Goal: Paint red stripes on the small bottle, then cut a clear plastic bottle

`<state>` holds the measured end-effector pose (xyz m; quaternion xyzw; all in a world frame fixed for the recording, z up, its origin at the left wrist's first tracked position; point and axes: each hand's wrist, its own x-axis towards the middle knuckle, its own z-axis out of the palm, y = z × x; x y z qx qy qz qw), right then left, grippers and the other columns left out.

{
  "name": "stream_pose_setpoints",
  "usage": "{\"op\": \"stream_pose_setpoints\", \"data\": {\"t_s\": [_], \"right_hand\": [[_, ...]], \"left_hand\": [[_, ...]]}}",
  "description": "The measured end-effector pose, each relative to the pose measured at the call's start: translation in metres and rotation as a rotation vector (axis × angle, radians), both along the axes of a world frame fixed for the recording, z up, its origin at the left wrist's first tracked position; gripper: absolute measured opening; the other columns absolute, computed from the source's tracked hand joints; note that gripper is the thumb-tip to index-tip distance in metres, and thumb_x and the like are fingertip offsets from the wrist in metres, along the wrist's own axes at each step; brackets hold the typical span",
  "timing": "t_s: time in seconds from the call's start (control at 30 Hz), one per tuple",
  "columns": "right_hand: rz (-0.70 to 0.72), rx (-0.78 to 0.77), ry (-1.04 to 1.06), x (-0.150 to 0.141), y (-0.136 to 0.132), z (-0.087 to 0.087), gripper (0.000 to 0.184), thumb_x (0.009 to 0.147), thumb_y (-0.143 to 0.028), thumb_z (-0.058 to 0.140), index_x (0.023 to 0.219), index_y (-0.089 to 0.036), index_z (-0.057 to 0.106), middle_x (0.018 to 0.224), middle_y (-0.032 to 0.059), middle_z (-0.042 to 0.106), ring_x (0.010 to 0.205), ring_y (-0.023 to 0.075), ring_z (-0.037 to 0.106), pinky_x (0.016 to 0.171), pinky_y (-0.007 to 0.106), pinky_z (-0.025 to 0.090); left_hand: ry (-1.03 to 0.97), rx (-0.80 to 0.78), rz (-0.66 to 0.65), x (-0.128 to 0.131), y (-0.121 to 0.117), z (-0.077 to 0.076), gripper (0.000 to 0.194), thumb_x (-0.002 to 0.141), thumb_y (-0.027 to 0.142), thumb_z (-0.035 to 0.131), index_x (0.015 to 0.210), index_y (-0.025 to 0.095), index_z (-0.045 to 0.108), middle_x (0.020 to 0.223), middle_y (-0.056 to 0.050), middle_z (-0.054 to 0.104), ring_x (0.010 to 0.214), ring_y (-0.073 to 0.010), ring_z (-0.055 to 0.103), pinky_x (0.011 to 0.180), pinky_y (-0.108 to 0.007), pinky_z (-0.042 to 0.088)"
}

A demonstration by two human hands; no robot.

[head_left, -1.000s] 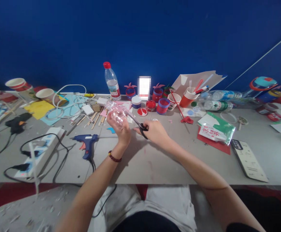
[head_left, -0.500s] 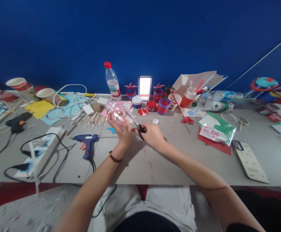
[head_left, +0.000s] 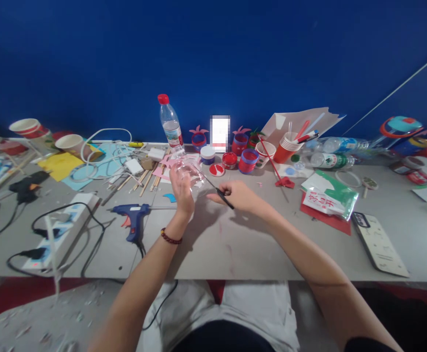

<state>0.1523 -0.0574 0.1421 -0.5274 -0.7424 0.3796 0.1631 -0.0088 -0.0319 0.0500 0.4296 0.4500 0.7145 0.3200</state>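
Observation:
My left hand (head_left: 183, 190) is wrapped round a clear plastic bottle piece (head_left: 194, 177), held up over the table. In my right hand (head_left: 240, 196) is a pair of scissors (head_left: 218, 190) with dark handles. The scissor blades point up and left and reach the side of the bottle piece; whether they cut into it I cannot tell. Just behind lie pink paper scraps (head_left: 164, 168). Left of my hands rests a blue hot glue gun (head_left: 134, 217) with its nozzle to the left.
A red-capped bottle (head_left: 171, 124) stands by the blue wall. Red paint jars (head_left: 230, 160) and decorated cups (head_left: 249, 161) line the back. On the left is a power strip (head_left: 62, 230) with cords. A phone (head_left: 381, 244) lies front right, near a plastic pouch (head_left: 330, 198).
The bottle piece has turned in my left hand, whose fingers now stand more upright. My right hand has moved slightly right, and the scissors have changed angle.

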Motion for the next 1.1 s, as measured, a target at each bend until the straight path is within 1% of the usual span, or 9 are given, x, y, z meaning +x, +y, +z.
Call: {"op": "stream_pose_setpoints", "data": {"t_s": [0.03,0.1,0.17,0.37,0.47,0.57,0.73,0.87,1.1], "right_hand": [[0.007,-0.012,-0.019,0.006,0.003,0.005,0.058,0.078,-0.063,0.065,0.055,-0.021,0.032,0.055,-0.0057,0.032,0.056,0.0096,0.030,0.054,0.026,0.023],[0.023,-0.055,-0.071,0.020,0.009,0.014,0.060,0.073,-0.067,0.068,0.054,-0.021,0.034,0.054,-0.0063,0.032,0.055,0.0091,0.030,0.054,0.026,0.023],[0.052,-0.123,-0.091,0.033,0.014,0.020,0.063,0.068,-0.069,0.071,0.053,-0.021,0.035,0.052,-0.0067,0.032,0.053,0.0086,0.030,0.053,0.026,0.024],[0.131,-0.188,-0.162,0.065,0.026,0.024,0.060,0.069,-0.071,0.070,0.052,-0.020,0.043,0.050,-0.0051,0.041,0.051,0.0092,0.036,0.051,0.027,0.025],[0.207,-0.206,-0.206,0.079,0.033,0.021,0.061,0.071,-0.071,0.069,0.051,-0.020,0.042,0.049,-0.0048,0.042,0.050,0.0089,0.035,0.050,0.027,0.024],[0.237,-0.196,-0.245,0.086,0.038,0.017,0.062,0.073,-0.072,0.067,0.050,-0.020,0.042,0.050,-0.0044,0.044,0.048,0.0083,0.033,0.050,0.028,0.024],[0.253,-0.217,-0.226,0.085,0.039,0.015,0.060,0.074,-0.072,0.066,0.052,-0.020,0.045,0.050,-0.0039,0.047,0.050,0.0093,0.039,0.052,0.027,0.028],[0.239,-0.190,-0.267,0.081,0.038,0.015,0.060,0.073,-0.073,0.065,0.052,-0.020,0.046,0.050,-0.0036,0.048,0.050,0.0095,0.040,0.050,0.027,0.026],[0.210,-0.176,-0.243,0.076,0.040,0.007,0.059,0.073,-0.072,0.067,0.054,-0.020,0.047,0.051,-0.0038,0.048,0.051,0.0098,0.041,0.051,0.026,0.027]], "left_hand": [[-0.010,-0.005,-0.039,-0.001,0.001,0.003,0.060,0.086,0.063,0.057,0.132,0.027,0.045,0.119,-0.011,0.060,0.105,-0.0243,0.065,0.086,-0.041,0.059],[-0.076,-0.023,-0.195,-0.001,0.001,0.010,0.053,0.083,0.060,0.062,0.125,0.029,0.048,0.102,-0.005,0.062,0.088,-0.0188,0.067,0.075,-0.035,0.060],[-0.118,-0.035,-0.299,-0.001,0.001,0.014,0.052,0.080,0.055,0.068,0.120,0.029,0.048,0.097,-0.002,0.062,0.078,-0.0151,0.066,0.070,-0.032,0.059],[-0.140,-0.116,-0.473,0.000,-0.001,0.017,0.060,0.070,0.056,0.077,0.107,0.026,0.041,0.094,0.000,0.065,0.071,-0.0135,0.067,0.063,-0.028,0.056],[-0.140,-0.196,-0.577,-0.001,-0.001,0.016,0.057,0.070,0.057,0.077,0.100,0.025,0.040,0.090,0.000,0.068,0.068,-0.0135,0.068,0.059,-0.027,0.056],[-0.140,-0.292,-0.681,-0.002,-0.002,0.017,0.054,0.072,0.057,0.076,0.097,0.024,0.042,0.091,-0.001,0.069,0.070,-0.0146,0.069,0.059,-0.028,0.057],[-0.152,-0.359,-0.738,-0.005,-0.004,0.023,0.050,0.072,0.055,0.075,0.095,0.023,0.045,0.093,-0.002,0.070,0.070,-0.0149,0.069,0.059,-0.031,0.059],[-0.119,-0.400,-0.776,-0.005,-0.005,0.027,0.051,0.072,0.055,0.076,0.095,0.022,0.046,0.090,-0.002,0.069,0.068,-0.0149,0.069,0.057,-0.029,0.058],[-0.125,-0.429,-0.780,-0.004,-0.005,0.022,0.050,0.074,0.054,0.076,0.096,0.021,0.045,0.091,-0.003,0.070,0.069,-0.0157,0.069,0.058,-0.030,0.058]]}}
